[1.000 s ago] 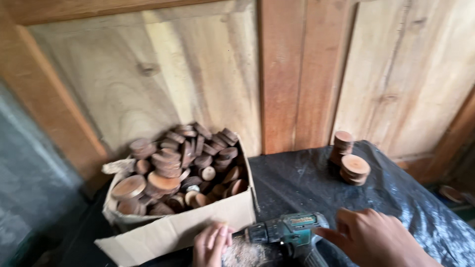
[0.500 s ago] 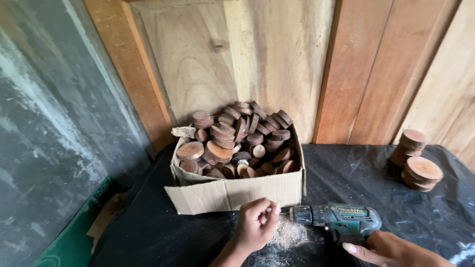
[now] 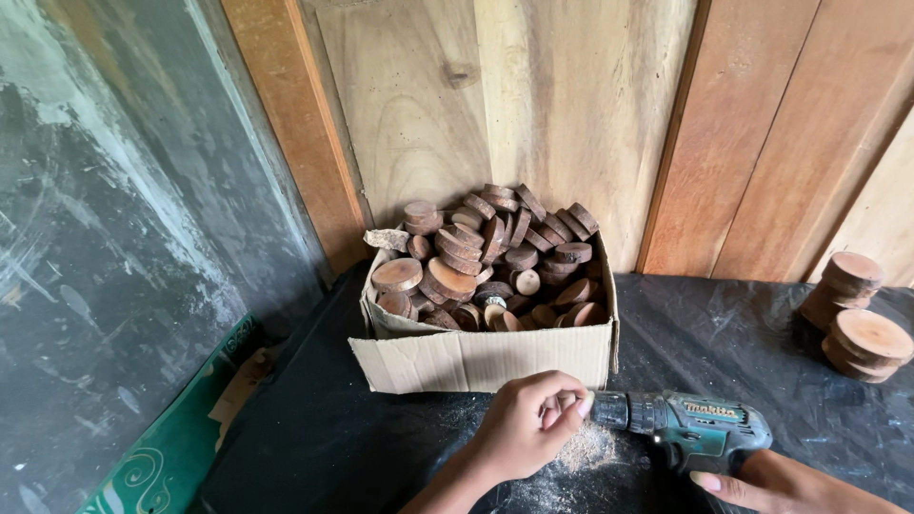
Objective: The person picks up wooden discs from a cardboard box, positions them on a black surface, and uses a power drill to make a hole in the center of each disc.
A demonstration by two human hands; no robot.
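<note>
two bare hands, left hand (image 3: 522, 425), right hand (image 3: 790, 484), no sleeves visible

right hand (image 3: 790, 484) cut off by bottom edge, drill (image 3: 690, 430) tip hidden behind left hand (image 3: 524, 424)

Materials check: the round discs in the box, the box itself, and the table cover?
Round brown discs: apparently raw wood slices, visible grain, darker bark-like edges. Tan open box: corrugated cardboard, matte, torn flap. Black table cover: probably plastic sheeting, wrinkled and slightly glossy, dusted with sawdust.

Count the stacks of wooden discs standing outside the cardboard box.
2. One taller leaning stack stands by the plank wall at far right; a shorter stack sits just in front of it on the black sheet. Others may lie beyond the frame's right edge.
</note>
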